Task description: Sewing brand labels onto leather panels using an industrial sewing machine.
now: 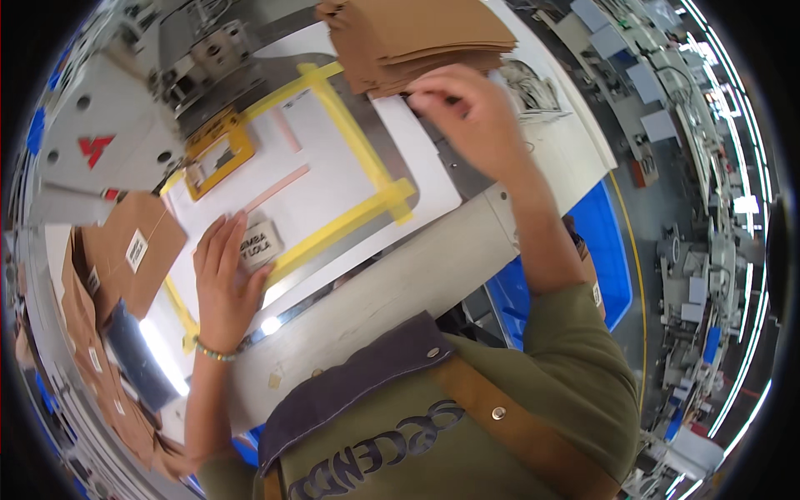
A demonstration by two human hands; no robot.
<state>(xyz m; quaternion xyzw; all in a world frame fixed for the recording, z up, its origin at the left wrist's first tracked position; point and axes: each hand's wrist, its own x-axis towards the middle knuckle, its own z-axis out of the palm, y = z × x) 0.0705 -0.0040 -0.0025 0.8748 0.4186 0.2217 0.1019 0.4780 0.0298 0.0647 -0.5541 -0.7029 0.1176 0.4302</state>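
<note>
My left hand (225,271) lies flat on the white work sheet (329,204), fingers stretched out and thumb apart. Between that thumb and forefinger sits a small pale label stack (260,243) with dark print; the fingers rest beside it. Farther right, my right hand (471,117) is at the near edge of a pile of brown fabric pieces (425,33). Its fingers are curled into a pinch and slightly blurred; what they hold, if anything, is hidden. Yellow tape (367,158) frames the sheet, and two pale pink strips (279,188) lie inside it.
A sewing machine head (212,54) stands at the back left, with a yellow-framed clamp (218,154) beneath it. Brown pieces with white labels (137,242) hang over the left side. A blue bin (604,250) is below the table's right edge. Workbenches line the far right.
</note>
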